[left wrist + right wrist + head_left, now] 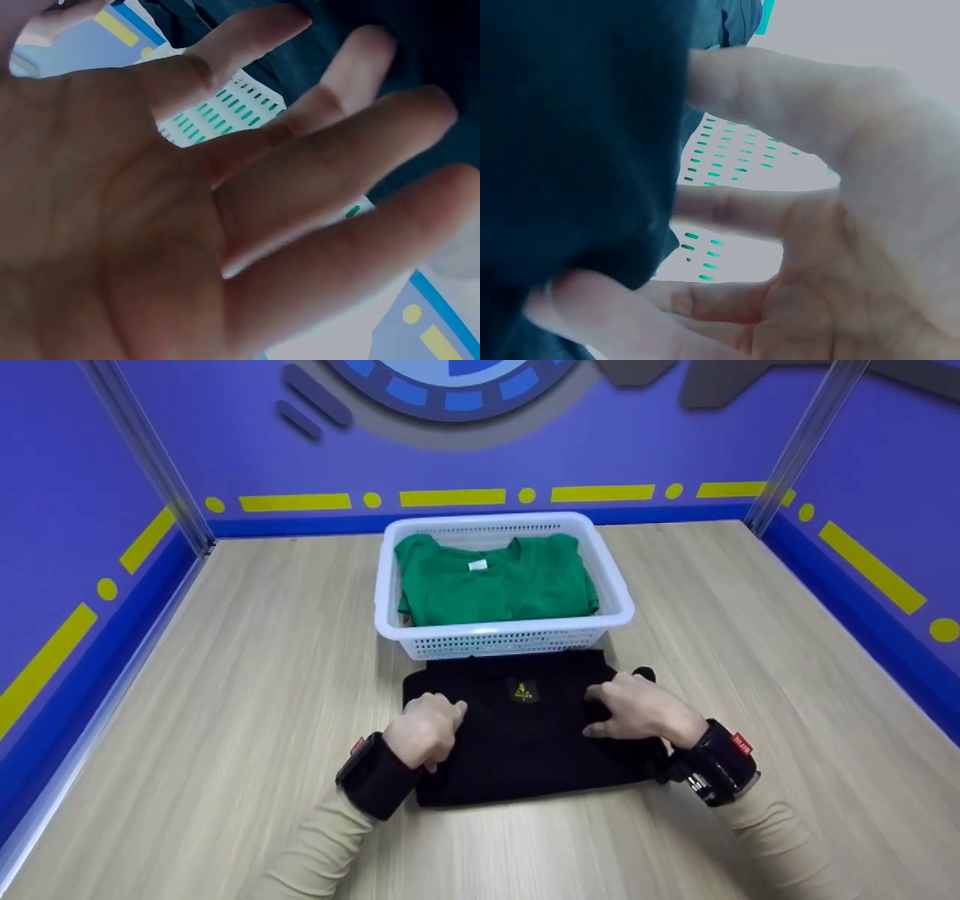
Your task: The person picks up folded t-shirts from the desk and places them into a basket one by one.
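Note:
A black folded shirt [525,750] with a yellow-printed neck label lies on the table in front of the basket. My left hand [427,731] rests on its left part; in the left wrist view the fingers [315,150] stretch out and spread, their tips at the dark cloth. On the shirt's right part is my right hand [637,706], thumb and fingers apart. The right wrist view shows its fairly straight fingers [735,206] touching the dark cloth [577,150], which hides some fingertips. Neither hand visibly pinches the fabric.
Just behind the shirt stands a white perforated plastic basket [502,641] with a folded green shirt [495,585] inside. Blue-purple panels [300,457] with yellow markings enclose the wooden table [262,660] at the back and both sides.

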The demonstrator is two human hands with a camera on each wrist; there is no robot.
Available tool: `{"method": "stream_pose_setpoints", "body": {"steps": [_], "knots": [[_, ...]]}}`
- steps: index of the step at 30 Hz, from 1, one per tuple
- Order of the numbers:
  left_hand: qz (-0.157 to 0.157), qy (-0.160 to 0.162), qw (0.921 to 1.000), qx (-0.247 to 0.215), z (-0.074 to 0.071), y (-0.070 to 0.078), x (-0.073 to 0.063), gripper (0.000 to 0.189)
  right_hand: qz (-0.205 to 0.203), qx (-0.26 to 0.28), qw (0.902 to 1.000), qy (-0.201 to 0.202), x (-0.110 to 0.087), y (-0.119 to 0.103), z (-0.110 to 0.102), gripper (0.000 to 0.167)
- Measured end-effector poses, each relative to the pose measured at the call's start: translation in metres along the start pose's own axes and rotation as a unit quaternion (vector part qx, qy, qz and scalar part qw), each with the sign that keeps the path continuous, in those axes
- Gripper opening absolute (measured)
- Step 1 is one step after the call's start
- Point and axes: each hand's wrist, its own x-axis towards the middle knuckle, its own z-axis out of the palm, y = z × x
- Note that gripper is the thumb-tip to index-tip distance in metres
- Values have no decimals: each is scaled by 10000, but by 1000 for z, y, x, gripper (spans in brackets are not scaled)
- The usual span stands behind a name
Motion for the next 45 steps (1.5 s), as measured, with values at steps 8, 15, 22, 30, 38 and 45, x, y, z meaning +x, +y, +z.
{"method": "stream_pose_setpoints", "body": {"steps": [8, 15, 22, 30, 38, 45], "knots": [[-192, -236, 9994, 163, -3, -4, 1, 56, -251, 161, 9996, -25, 2, 0, 0, 38], [-194, 378, 9971, -639, -5, -21, 9, 40, 1116, 1750, 9780, -197, 6, 24, -7, 46], [-1410, 832, 9799, -1141, 0, -37, 21, 59, 2342, 1230, 9637, 357, 4, 37, -6, 67], [-1384, 762, 9713, -1779, 3, -44, 29, 41, 2640, 1613, 9496, -498, 6, 45, -3, 69], [-1148, 699, 9646, -2267, 4, -43, 38, 41, 2000, 3546, 9120, -510, 18, 44, 13, 87], [-1109, 690, 9545, -2680, 4, -42, 43, 48, 1764, 4028, 8971, -439, 25, 39, 20, 70]]}}
